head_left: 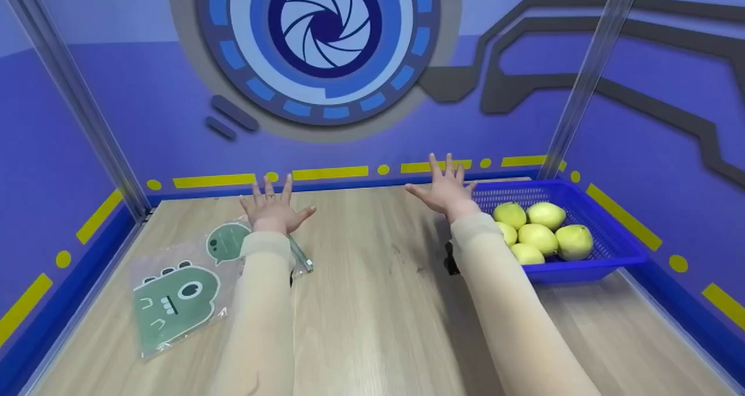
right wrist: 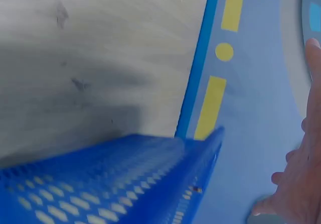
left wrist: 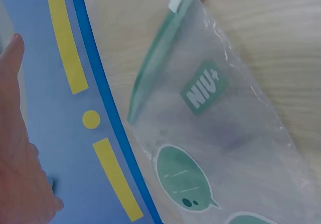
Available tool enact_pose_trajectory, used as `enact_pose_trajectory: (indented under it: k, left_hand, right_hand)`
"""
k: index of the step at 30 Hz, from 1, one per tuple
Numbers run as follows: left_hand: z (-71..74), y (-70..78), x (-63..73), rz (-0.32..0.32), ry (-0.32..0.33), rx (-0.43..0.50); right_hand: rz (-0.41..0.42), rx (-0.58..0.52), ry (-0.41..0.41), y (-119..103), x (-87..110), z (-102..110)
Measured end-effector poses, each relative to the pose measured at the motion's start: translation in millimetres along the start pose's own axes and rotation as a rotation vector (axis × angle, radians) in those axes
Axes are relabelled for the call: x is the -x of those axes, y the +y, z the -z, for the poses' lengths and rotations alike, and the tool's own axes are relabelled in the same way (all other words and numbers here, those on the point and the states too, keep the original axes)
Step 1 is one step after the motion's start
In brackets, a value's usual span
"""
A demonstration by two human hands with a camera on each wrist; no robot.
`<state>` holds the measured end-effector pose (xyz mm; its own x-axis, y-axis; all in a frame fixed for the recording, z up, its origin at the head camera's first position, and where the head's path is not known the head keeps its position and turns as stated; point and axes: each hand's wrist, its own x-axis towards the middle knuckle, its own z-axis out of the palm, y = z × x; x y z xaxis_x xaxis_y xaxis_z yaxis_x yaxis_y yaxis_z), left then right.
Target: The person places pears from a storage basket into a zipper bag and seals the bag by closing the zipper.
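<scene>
My left hand is raised with its fingers spread and holds nothing. Under that forearm lies a clear zip bag printed with a green cartoon dinosaur. In the left wrist view the zip bag shows a green slider strip along one end. My right hand, fingers also spread, holds nothing and is in the air by the left rim of a blue plastic basket. Several yellow-green fruits, pear- or apple-like, sit inside it; the right sleeve covers part of them. The basket's perforated wall fills the lower right wrist view.
A wooden tabletop lies between the bag and the basket. Blue-purple panels with yellow dashes wall the back and both sides. Metal posts stand at the rear corners. A small black item shows beside the right forearm.
</scene>
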<state>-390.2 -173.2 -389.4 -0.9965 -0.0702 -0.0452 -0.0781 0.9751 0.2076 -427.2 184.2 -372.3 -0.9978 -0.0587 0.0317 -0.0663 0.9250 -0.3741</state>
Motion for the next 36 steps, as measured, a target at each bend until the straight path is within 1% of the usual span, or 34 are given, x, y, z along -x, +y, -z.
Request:
enact_pose_trajectory:
  k: [7, 10, 13, 18, 21, 25, 28, 31, 36]
  left_hand:
    - [-5.3, 14.7, -6.2, 0.001, -0.033, 0.013]
    - [-8.2, 23.7, -6.7, -0.013, -0.029, 0.044]
    - [-11.8, 33.5, -5.8, -0.027, -0.031, 0.102]
    - [-19.5, 50.8, -5.5, -0.035, -0.066, 0.251]
    - [-23.8, 62.6, -6.0, -0.041, -0.086, 0.334]
    - [-28.1, 80.1, -3.4, -0.060, -0.081, 0.404]
    - [-32.6, 93.9, -0.8, -0.065, -0.076, 0.477]
    - [-40.1, 110.0, 1.4, -0.058, -0.086, 0.585]
    - [-59.5, 146.8, 10.0, -0.082, -0.125, 0.817]
  right_hand:
    - [-0.019, -0.015, 0.012, 15.3, 4.7, 24.4]
    - [-0.029, -0.016, 0.018, 25.4, 7.4, 38.0]
    - [-0.046, -0.021, 0.023, 38.4, 9.1, 51.6]
    - [-0.082, -0.024, 0.032, 64.8, 11.2, 69.4]
    - [-0.109, -0.027, 0.034, 84.9, 14.9, 77.4]
    - [-0.154, -0.035, 0.031, 116.1, 23.2, 87.7]
    - [-0.194, -0.040, 0.032, 138.9, 30.9, 95.8]
    - [-0.235, -0.050, 0.026, 161.4, 40.3, 103.9]
    - [-0.327, -0.108, -0.008, 203.9, 60.4, 115.6]
